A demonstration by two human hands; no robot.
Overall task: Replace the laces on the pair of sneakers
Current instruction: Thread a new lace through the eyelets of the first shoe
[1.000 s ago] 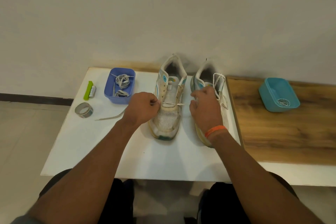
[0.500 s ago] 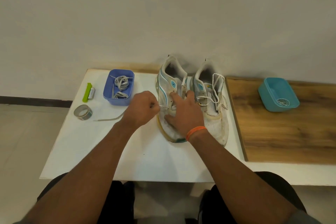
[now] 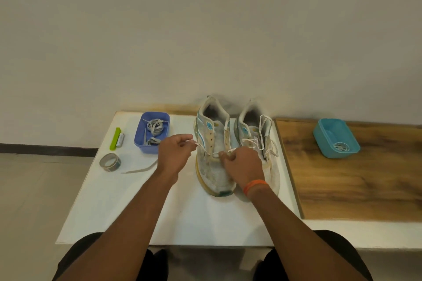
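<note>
Two worn white sneakers with blue accents stand side by side on the white table (image 3: 187, 217), toes toward me. The left sneaker (image 3: 213, 143) has mostly bare eyelets; a white lace (image 3: 204, 148) runs only through its lowest holes. My left hand (image 3: 174, 155) pinches one end of that lace just left of the shoe. My right hand (image 3: 243, 164) rests over the shoe's lower tongue, gripping the lace's other end. The right sneaker (image 3: 258, 130) still carries a loose white lace (image 3: 266, 141).
A blue tub (image 3: 140, 142) of grey laces sits at the back left, with a green brush (image 3: 115, 139), a tape roll (image 3: 110, 162) and a loose grey lace (image 3: 140, 169) nearby. A teal tub (image 3: 335, 138) stands on the wooden board (image 3: 356, 180) at right.
My right hand shifted from the right sneaker onto the left one and took a lace end. The left sneaker turned slightly, and my left hand pulled its lace end out to the left.
</note>
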